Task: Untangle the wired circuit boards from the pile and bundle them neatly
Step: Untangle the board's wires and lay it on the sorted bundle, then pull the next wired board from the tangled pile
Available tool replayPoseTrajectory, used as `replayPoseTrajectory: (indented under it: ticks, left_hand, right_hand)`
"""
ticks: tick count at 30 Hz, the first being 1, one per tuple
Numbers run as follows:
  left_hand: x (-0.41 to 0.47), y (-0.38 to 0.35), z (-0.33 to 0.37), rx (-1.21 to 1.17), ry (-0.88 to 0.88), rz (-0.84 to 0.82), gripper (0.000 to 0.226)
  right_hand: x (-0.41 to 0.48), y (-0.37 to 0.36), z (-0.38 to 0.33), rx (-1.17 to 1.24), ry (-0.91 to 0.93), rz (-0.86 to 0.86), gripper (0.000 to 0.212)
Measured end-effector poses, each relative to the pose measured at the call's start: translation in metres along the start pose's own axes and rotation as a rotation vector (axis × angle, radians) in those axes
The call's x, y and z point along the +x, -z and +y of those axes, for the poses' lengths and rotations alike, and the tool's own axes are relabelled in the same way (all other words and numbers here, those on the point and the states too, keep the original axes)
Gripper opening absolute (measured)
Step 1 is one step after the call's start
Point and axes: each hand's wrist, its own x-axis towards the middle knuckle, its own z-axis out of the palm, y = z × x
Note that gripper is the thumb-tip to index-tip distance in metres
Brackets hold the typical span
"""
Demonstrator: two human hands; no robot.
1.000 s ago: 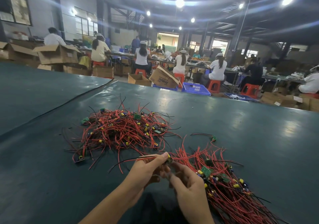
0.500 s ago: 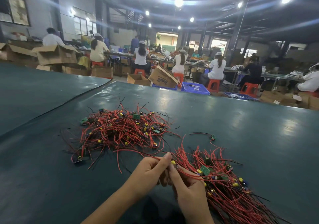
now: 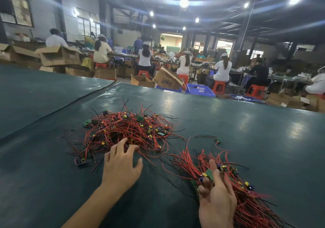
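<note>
Touching the near edge of the tangled pile [image 3: 133, 129] of red-wired circuit boards, the left hand [image 3: 121, 166] has its grip spread wide, fingertips on the wires and palm down over the dark green bench [image 3: 246, 131]. At the near right, the right hand [image 3: 218, 199] rests against the left side of the bundle [image 3: 246, 192] of gathered boards, its grip loose, fingers mostly straight, pinching nothing. A single wired board [image 3: 218, 139] lies apart, just beyond the bundle and right of the pile.
</note>
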Motion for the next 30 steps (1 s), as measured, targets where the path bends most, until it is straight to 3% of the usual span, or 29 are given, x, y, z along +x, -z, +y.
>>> replayPoseTrajectory:
  ticks: [2, 5, 12, 20, 30]
  left_hand:
    - [0.002, -0.004, -0.007, 0.121, 0.060, -0.165, 0.053]
    - [0.002, -0.008, -0.011, 0.178, 0.074, -0.260, 0.053]
    - [0.007, -0.005, -0.018, 0.223, 0.123, -0.239, 0.050]
    - [0.008, -0.004, -0.019, 0.182, 0.071, -0.075, 0.030]
    - [0.007, -0.002, -0.010, 0.010, 0.072, -0.151, 0.020]
  right_hand:
    - [0.001, 0.000, -0.001, 0.019, -0.016, 0.048, 0.014]
    - [0.002, 0.001, 0.000, 0.010, -0.031, 0.116, 0.012]
    - [0.000, 0.001, -0.003, -0.009, -0.065, 0.169, 0.012]
    - [0.001, 0.000, -0.006, 0.006, -0.111, 0.106, 0.017]
    - [0.002, 0.000, -0.009, 0.060, -0.179, 0.024, 0.030]
